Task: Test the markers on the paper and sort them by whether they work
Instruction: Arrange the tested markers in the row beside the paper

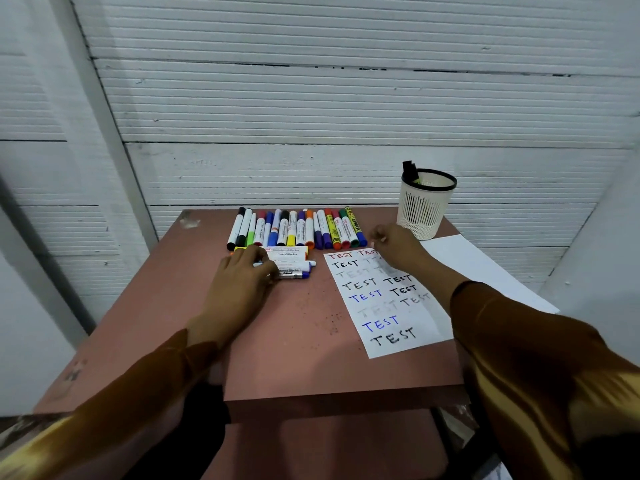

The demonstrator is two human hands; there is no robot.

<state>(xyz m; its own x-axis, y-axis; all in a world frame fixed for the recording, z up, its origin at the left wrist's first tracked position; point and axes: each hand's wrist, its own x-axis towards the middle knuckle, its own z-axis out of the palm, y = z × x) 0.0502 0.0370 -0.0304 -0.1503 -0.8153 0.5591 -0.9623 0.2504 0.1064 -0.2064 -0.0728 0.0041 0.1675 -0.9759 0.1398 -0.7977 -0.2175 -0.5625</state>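
Brown satin sleeves enter from the near edge, one on each side, over a reddish-brown tabletop (pixel 294 341).

Paper (pixel 388 306): white sheet lying flat on the right half of the tabletop, tilted slightly. "TEST" written many times in black, blue and red; several copies are faint grey, barely legible. A second, blank white sheet (pixel 485 268) lies partly under it, running off toward the right edge.

Left hand (pixel 239 282): palm down, fingers curled over the left end of a small cluster of markers (pixel 291 265) lying crosswise, left of the paper. At least three white barrels, one with a blue cap, a yellow end at the far left. Cannot tell whether the fingers actually grip a barrel or only rest on the cluster.

Right hand (pixel 394 242): over the far corner of the paper, fingers loosely bent, thumb and fingertips close together. Nothing clearly visible between them; blurred, so cannot tell if it holds something small.

Beyond the hands: row of markers (pixel 298 228) side by side, caps toward the near side, in black, green, red, blue, yellow, purple and orange.

Far right corner: white mesh pen cup (pixel 426 206) with black rim, upright, black items sticking out.

Backdrop: white corrugated wall (pixel 311 98).
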